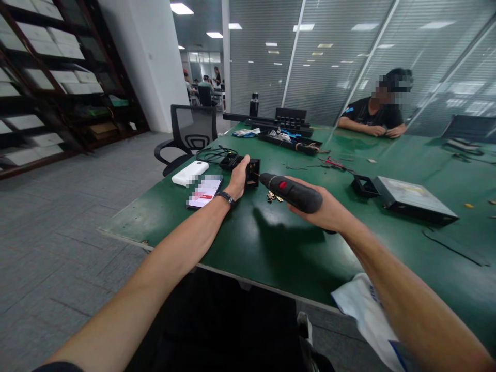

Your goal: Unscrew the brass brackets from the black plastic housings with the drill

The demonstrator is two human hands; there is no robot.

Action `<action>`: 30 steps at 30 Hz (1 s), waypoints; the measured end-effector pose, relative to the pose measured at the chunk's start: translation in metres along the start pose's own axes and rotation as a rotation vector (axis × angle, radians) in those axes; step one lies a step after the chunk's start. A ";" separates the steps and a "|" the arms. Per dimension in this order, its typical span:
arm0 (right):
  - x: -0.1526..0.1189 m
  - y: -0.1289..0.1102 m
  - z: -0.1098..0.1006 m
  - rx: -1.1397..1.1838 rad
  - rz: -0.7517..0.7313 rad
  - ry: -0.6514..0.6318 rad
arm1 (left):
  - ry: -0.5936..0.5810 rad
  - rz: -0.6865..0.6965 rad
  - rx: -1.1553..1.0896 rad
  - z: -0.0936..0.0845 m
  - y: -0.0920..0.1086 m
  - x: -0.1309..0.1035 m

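Over the near part of the green desk (155, 217), the left hand (239, 181) grips a black box-shaped part (253, 172), its open face turned toward the right hand. The right hand (323, 209) is wrapped round a black power driver (292, 192) with a red mark on its side; the driver's tip points into the open face, though I cannot tell whether it touches anything inside. Just below the gap between the hands lie small brass-coloured pieces (274, 197). Left of the left hand are a phone (205, 194) with its screen lit and, beyond it, a white block (189, 173); black cables (217, 153) loop just behind. Farther off, past both hands, sits a black tray (310, 146) of mixed small items. To the right of the right hand rest a small black frame (365, 187) and a flat metal-topped case (416, 199), side by side. White cloth (358, 302) hangs over the desk edge by the right forearm. Across the desk, beyond the right hand, a person (374, 111) sits with forearms on the surface.
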State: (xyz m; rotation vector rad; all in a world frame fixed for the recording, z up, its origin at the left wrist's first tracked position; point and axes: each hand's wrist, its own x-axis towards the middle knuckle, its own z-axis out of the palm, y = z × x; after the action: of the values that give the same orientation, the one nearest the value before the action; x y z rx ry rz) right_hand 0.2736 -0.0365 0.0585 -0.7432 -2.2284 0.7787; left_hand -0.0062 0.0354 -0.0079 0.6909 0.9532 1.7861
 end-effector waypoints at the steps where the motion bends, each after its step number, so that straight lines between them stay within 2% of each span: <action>1: 0.000 -0.001 0.000 -0.016 0.017 0.008 | -0.005 -0.007 -0.013 0.001 0.000 -0.001; 6: 0.003 -0.014 -0.001 0.010 0.175 -0.020 | -0.087 -0.039 -0.080 0.007 -0.002 -0.010; 11: 0.003 -0.035 0.003 0.156 0.285 -0.020 | -0.091 -0.029 -0.084 0.010 -0.006 -0.013; 14: 0.002 -0.037 0.007 0.128 0.249 -0.021 | -0.104 -0.044 -0.075 0.009 -0.005 -0.012; 19: -0.004 -0.022 0.010 0.038 0.206 -0.020 | -0.119 -0.118 -0.072 0.007 0.001 -0.008; 24: -0.007 -0.008 0.010 -0.018 -0.021 -0.002 | -0.165 -0.168 -0.049 0.005 0.005 -0.003; 26: -0.006 -0.006 0.009 -0.011 -0.009 0.001 | -0.159 -0.153 -0.049 0.005 0.004 -0.003; 30: -0.001 -0.008 0.006 0.043 0.146 -0.017 | -0.139 -0.079 -0.046 0.005 0.000 -0.005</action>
State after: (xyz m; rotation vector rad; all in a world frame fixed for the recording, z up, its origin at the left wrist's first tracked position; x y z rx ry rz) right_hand 0.2679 -0.0449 0.0603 -0.8894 -2.1834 0.9031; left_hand -0.0001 0.0326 -0.0053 0.7287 0.8321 1.6631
